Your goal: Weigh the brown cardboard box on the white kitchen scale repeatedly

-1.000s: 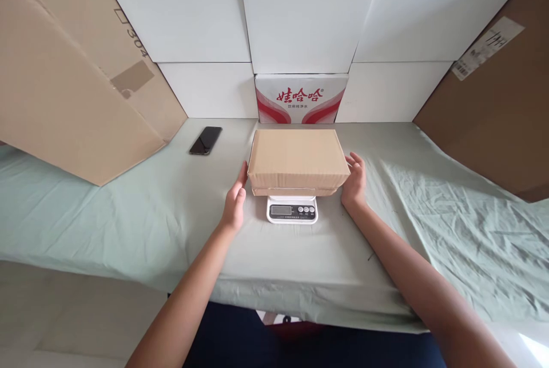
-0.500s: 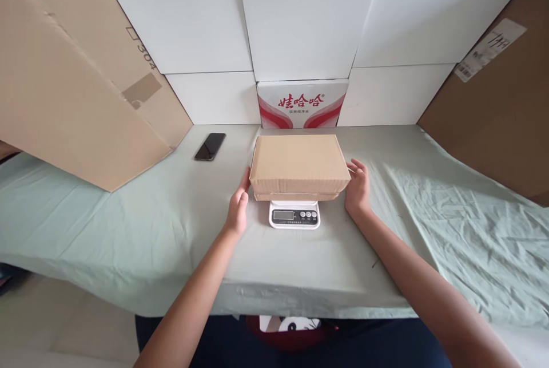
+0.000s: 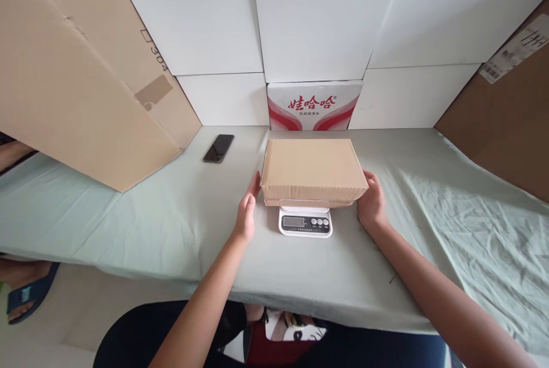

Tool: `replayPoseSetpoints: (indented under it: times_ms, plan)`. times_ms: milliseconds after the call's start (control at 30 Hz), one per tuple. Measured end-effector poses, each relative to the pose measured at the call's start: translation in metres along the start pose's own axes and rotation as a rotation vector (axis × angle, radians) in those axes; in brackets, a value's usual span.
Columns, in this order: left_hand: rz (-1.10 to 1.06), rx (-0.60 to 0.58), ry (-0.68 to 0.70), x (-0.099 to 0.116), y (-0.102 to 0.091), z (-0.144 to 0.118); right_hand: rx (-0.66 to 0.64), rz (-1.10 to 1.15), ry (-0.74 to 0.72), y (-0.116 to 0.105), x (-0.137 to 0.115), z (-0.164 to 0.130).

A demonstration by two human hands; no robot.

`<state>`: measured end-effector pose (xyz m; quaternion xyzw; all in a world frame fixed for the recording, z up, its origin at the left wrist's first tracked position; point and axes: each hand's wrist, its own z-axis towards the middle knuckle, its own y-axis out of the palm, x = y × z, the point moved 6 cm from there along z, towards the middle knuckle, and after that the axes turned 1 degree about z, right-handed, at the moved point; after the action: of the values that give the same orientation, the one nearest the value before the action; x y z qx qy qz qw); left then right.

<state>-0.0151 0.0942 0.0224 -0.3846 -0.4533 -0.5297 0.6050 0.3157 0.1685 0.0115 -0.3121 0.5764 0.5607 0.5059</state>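
Two bare hands flanked a closed brown cardboard box (image 3: 312, 165). The left hand (image 3: 246, 213) was open and nearly straight, its fingertips at the box's left side; whether they pressed on it could not be told. The right hand (image 3: 372, 202) stood at the right side, fingers partly hidden behind the cardboard, so its grip could not be judged. The box sat over a white digital scale (image 3: 305, 229), covering the platform; any reading on the display was too small to make out. Left of the box, a dark smartphone (image 3: 218, 148) lay on the pale green cloth (image 3: 163, 219). Behind stood a red-lettered white carton (image 3: 315, 106). The frame cut off the large brown cartons (image 3: 86, 87) at either side.
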Motion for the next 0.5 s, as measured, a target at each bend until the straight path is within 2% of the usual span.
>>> replayPoseSetpoints:
  times_ms: [267,400,500]
  plan:
    - [0.026,-0.072,0.041,0.003,0.004,-0.002,-0.044,-0.100,-0.079,0.009,0.000,-0.006]
    - [0.048,-0.063,0.050,0.006,0.004,-0.003,-0.065,-0.165,-0.191,0.012,-0.007,-0.009]
    - [0.054,-0.061,0.052,0.003,0.003,-0.001,-0.054,-0.181,-0.217,0.013,-0.010,-0.009]
